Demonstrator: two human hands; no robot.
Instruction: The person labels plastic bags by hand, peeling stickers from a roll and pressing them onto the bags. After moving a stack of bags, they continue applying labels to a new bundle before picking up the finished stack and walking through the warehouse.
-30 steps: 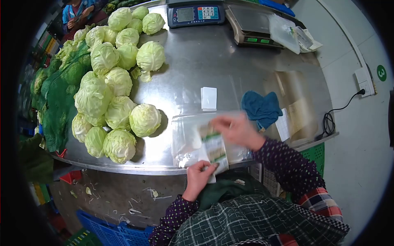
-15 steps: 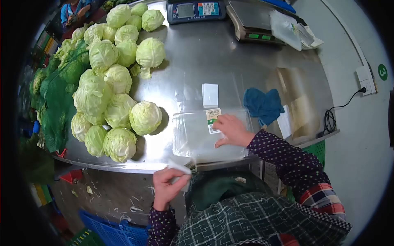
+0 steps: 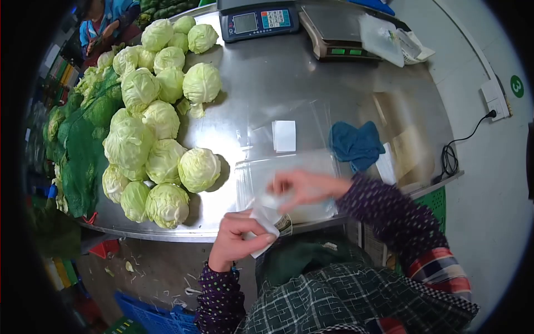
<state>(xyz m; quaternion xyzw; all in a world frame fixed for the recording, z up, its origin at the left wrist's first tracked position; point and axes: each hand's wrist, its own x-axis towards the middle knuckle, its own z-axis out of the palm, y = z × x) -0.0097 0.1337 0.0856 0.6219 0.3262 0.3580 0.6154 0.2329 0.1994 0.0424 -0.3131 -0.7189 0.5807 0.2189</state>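
My left hand (image 3: 239, 239) is closed around white label sheets (image 3: 265, 219) at the table's front edge. A curved printed label piece shows beside them. My right hand (image 3: 303, 189) hovers over the front of the clear plastic bags (image 3: 253, 172), close to the sheets; its fingers are smeared by motion, and what they hold, if anything, is unclear. Behind the bags lies a small stack of white slips (image 3: 285, 136).
Several pale green cabbages (image 3: 128, 146) cover the table's left side, beside a green net sack (image 3: 83, 150). Two scales (image 3: 260, 21) (image 3: 334, 33) stand at the back. A blue cloth (image 3: 357, 143) lies right of the bags. Another person (image 3: 103, 25) is at the far left.
My left hand has moved up and right with the sheets. My right hand has moved slightly left and down, towards them. The printed label on the bags is no longer visible there.
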